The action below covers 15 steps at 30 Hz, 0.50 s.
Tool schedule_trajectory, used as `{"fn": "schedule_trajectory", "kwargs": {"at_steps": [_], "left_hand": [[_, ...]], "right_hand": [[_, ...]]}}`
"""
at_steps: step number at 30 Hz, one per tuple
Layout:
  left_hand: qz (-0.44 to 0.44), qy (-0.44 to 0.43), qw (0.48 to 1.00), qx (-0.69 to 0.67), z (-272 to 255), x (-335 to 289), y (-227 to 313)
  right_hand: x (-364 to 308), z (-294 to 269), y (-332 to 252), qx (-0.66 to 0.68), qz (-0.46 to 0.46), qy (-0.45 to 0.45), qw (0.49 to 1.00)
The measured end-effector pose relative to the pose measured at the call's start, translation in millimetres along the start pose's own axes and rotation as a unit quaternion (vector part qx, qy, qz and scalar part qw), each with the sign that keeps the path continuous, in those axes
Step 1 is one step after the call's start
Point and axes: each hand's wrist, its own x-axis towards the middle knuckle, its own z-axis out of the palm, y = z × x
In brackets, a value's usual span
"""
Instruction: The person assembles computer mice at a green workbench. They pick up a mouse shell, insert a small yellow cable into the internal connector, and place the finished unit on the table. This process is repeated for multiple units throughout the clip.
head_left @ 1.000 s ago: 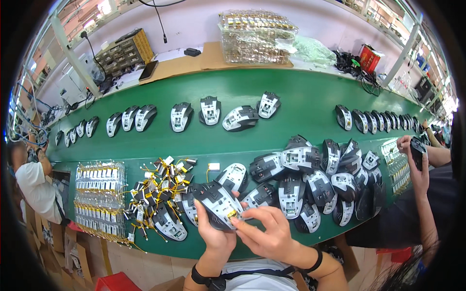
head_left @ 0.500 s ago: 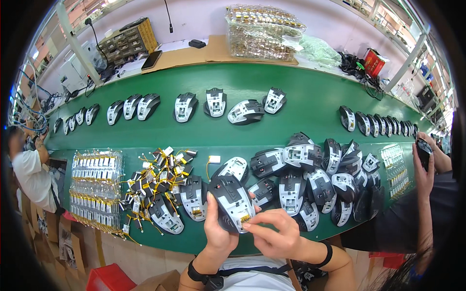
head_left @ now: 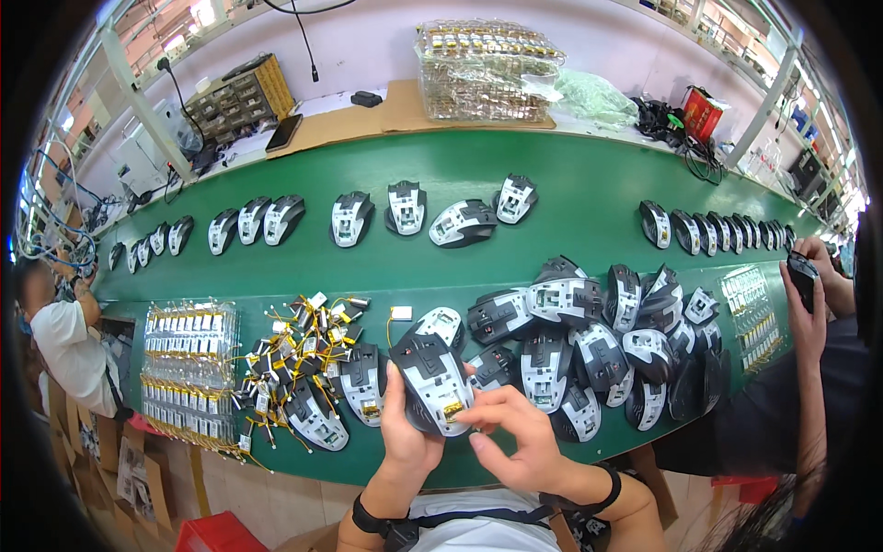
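My left hand (head_left: 409,442) is closed around a black and white computer mouse (head_left: 429,379), its underside turned up and tilted. A small yellow and silver battery (head_left: 451,410) sits in the opening near the mouse's lower end. At that opening is the index fingertip of my right hand (head_left: 520,442), its thumb apart from the finger and nothing gripped between them. Just left of the held mouse, another mouse (head_left: 362,391) lies on the green bench with a battery in its opening. A single battery with a yellow lead (head_left: 401,314) lies beyond.
Left of me is a loose heap of wired batteries (head_left: 308,345), beside a clear tray of batteries (head_left: 189,368). Several mice (head_left: 561,299) are piled at right; more (head_left: 353,219) stand in a row on the far strip. People work at the left and right (head_left: 805,304).
My right thumb has come away from the index finger at the battery opening. The held mouse has shifted slightly left. The whole view has tilted a little.
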Motion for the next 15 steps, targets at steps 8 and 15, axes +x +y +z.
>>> {"fn": "schedule_trajectory", "kwargs": {"at_steps": [8,15], "left_hand": [[-0.052,-0.149,0.971,0.181,62,38,69],[0.017,-0.132,0.86,0.492,111,238,-21]], "right_hand": [[-9,-9,15,-0.128,-0.064,0.018,0.99],[-11,46,32,-0.161,-0.165,-0.147,0.962]]}}
